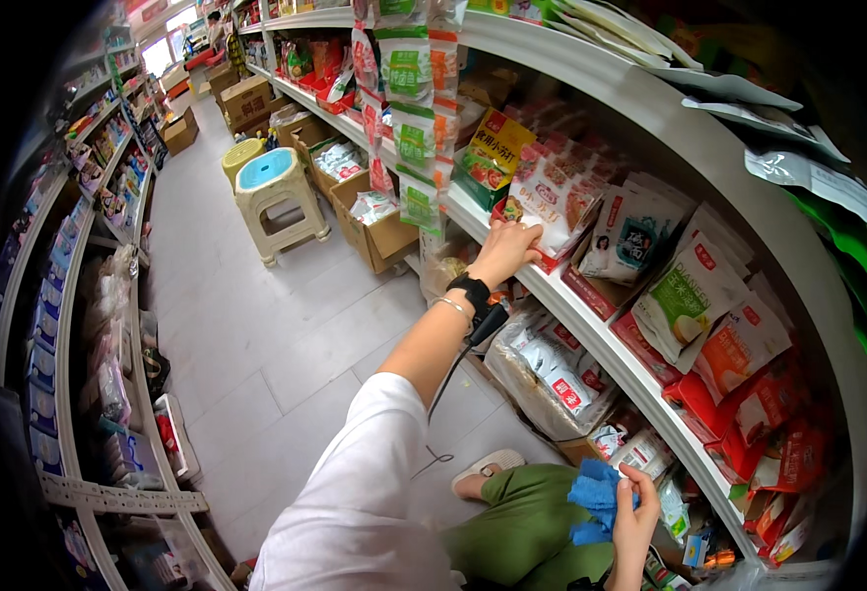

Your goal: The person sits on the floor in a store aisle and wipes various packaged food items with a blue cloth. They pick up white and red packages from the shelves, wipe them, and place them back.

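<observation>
My left hand (504, 251) reaches to the shelf and touches the lower front of a white-and-red food packet (548, 193), at the edge of its red display box (549, 264). Its fingertips are partly hidden, so whether they grip the packet is unclear. A row of similar packets stands behind. To the left is a yellow-and-green packet box (494, 155); to the right, a carton of white-and-teal packets (631, 235). Low in front of my green trousers, my right hand (634, 510) holds a crumpled blue cloth (594, 502).
Strips of hanging sachets (413, 133) drop before the shelf on the left. Plastic stools (275, 199) and open cardboard cartons (374, 229) line the aisle. A plastic-wrapped bundle of white bags (552, 366) sits below. Opposite is another stocked shelf (101, 310). A black cable (444, 391) trails from my left wrist.
</observation>
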